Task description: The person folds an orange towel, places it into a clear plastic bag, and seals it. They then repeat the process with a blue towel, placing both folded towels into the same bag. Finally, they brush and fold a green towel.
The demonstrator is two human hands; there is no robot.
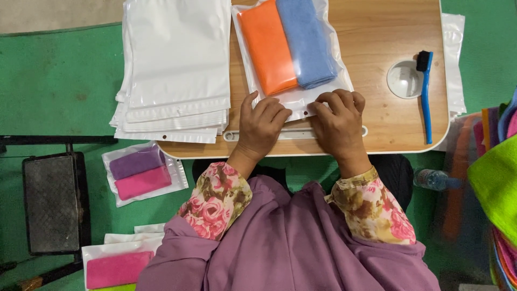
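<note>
Both the left hand (262, 125) and right hand (338, 119) press curled fingers (280, 115) flat onto the near edge of the light, slippery, floppy bag (293, 99), gripping nothing, the soft cloths (288, 46) lying just beyond.

A single view, from a camera worn on the person's head, looks almost straight down from close above. The person's own purple-clad chest and floral sleeves fill the frame's 6 o'clock edge, so the camera faces forward and down toward 12 o'clock. The wooden lap table (377, 32) sits at the centre and toward 12 o'clock, near enough that its far edge is cut off at the top. The left hand (261, 126) and right hand (339, 121) lie just below centre. The green floor (59, 81) spreads to 9 o'clock and 3 o'clock. No second view shares the scene.
</note>
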